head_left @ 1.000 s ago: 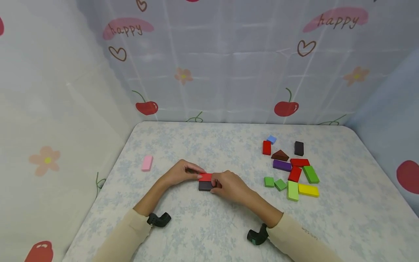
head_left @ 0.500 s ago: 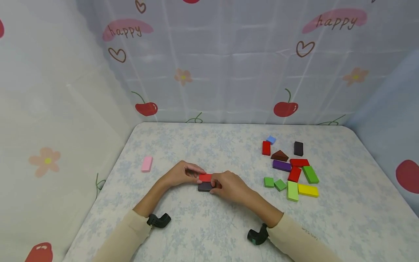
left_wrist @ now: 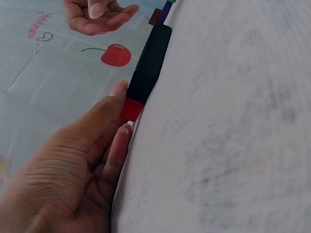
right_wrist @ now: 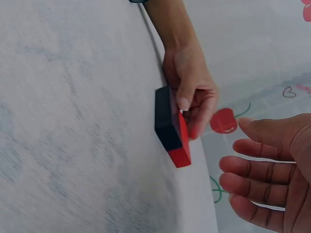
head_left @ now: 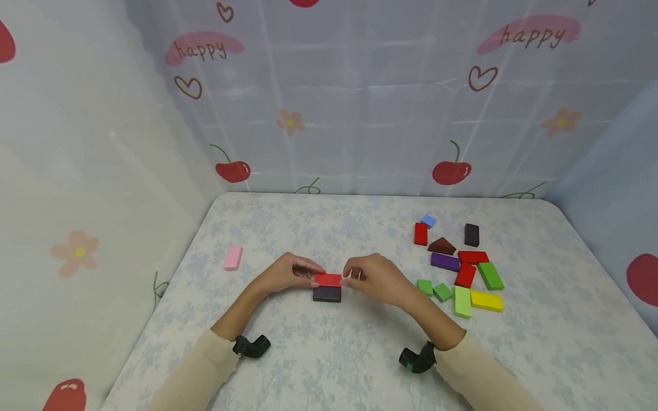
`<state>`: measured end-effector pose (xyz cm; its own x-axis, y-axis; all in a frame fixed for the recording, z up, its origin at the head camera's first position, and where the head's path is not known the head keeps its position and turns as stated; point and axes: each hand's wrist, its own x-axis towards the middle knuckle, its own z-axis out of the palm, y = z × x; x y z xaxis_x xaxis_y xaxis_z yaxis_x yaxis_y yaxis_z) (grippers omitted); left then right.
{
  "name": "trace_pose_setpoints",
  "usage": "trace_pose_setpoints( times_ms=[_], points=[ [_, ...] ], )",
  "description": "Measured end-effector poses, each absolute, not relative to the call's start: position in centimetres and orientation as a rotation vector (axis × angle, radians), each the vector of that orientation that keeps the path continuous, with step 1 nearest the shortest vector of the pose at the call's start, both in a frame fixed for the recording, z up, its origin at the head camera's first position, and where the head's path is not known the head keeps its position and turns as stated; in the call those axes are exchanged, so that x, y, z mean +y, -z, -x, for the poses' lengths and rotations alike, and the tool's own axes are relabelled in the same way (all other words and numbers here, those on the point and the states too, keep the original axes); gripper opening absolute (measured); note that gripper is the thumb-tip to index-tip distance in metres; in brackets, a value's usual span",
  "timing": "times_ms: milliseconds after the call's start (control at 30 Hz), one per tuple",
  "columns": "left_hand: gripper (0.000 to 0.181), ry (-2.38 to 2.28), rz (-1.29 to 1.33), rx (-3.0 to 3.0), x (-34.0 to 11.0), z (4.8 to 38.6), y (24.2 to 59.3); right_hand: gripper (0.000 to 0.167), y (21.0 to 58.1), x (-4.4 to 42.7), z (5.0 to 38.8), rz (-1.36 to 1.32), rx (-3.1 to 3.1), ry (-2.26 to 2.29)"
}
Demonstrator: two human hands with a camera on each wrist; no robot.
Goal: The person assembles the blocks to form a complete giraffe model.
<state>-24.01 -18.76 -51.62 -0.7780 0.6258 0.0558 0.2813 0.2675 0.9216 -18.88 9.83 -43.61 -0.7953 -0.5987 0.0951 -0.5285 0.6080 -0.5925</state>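
Pinching red block (head_left: 328, 279): left hand (head_left: 289, 271); right edge (head_left: 338, 279) exposed

The one word that can be read is "happy", twice on the back cloth (head_left: 370, 131), in dark, lower-case letters of a handwritten kind. The left "happy" (head_left: 201, 50) is on a pink patch (head_left: 237, 44), high above the back left corner of the table (head_left: 288, 359); the right "happy" (head_left: 533, 35) is on a like patch, high above the table's back edge, slightly in from its right corner. Below each is an outlined heart (head_left: 188, 87). The left wrist view shows the word once, tilted and blurred, its last letter unclear.
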Motion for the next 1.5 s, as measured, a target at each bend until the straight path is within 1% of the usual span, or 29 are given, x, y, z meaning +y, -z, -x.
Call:
trace_pose_setpoints(
  times_ms=[333,500,633,800,933,1233,1500],
  points=[
    [0.034,-1.516,-0.851,2.203,-18.6,24.1,51.5,0.014,40.0,13.9,18.8,0.882,2.897,0.927],
    [0.034,-1.525,-0.849,2.193,-18.8,24.0,51.4,0.012,39.2,16.6,18.7,0.866,2.97,0.935],
    [0.034,-1.54,-0.867,2.181,-18.8,24.0,51.5,0.01,39.2,19.1,18.8,0.832,3.01,0.956],
    [0.033,-1.55,-0.867,2.168,-18.8,24.0,51.6,0.014,39.0,22.2,18.9,0.733,3.025,0.973],
    [0.032,-1.564,-0.844,2.157,-18.7,23.9,51.3,0.014,39.1,24.5,19.3,0.684,3.041,0.939],
    [0.032,-1.553,-0.858,2.163,-18.8,24.1,51.7,0.024,40.4,29.7,20.8,0.465,3.078,0.964],
    [0.033,-1.541,-0.862,2.176,-18.9,23.9,51.5,0.028,42.1,32.7,21.7,0.328,3.036,0.939]
  ],
)
